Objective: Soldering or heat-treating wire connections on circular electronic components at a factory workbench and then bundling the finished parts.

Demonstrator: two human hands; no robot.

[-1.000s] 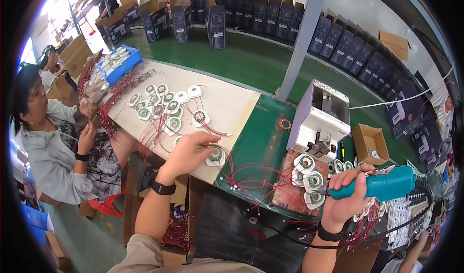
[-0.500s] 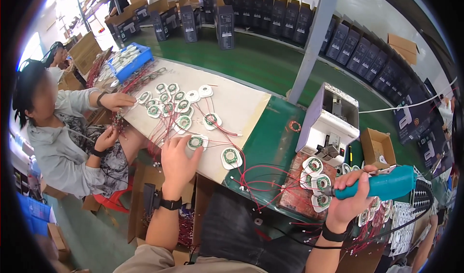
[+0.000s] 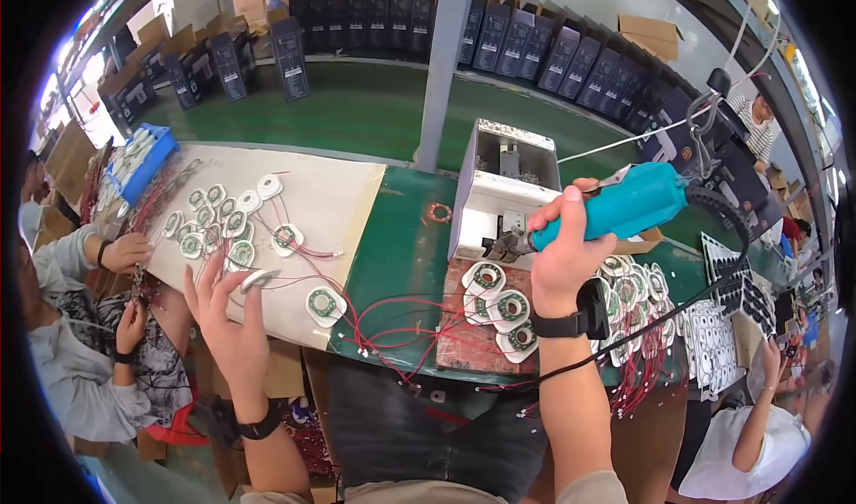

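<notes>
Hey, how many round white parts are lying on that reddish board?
4 on the reddish board: the top part, the middle-left part, partly covered, the middle-right part, and the bottom part. More may be hidden underneath.

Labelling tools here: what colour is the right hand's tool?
The tool is teal; the head view shows it.
</notes>
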